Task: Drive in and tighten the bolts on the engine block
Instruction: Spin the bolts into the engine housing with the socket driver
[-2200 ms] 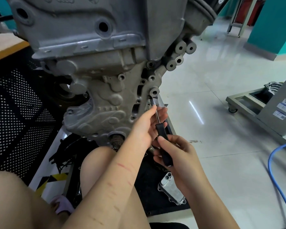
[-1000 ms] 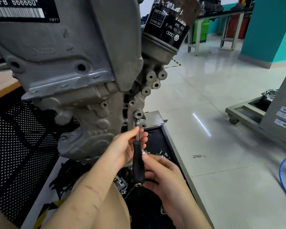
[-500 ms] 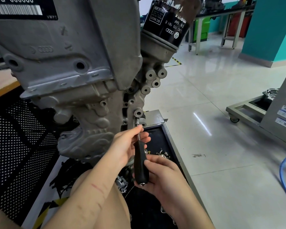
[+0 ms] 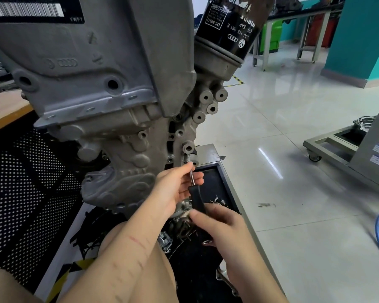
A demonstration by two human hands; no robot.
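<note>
The right grip [image 4: 219, 224] is curled around the black handle of a screwdriver [image 4: 197, 197], low and near the middle of the scene. The left grip [image 4: 175, 189] pinches the metal shaft just above the handle, steadying it. The tool's tip meets a bolt [image 4: 186, 159] just beneath a round boss on the right edge of the grey engine block [image 4: 101, 95]. A black oil filter [image 4: 232, 25] stands at the block's upper right. A black tray [image 4: 224, 178] holding loose metal parts lies below the hands.
</note>
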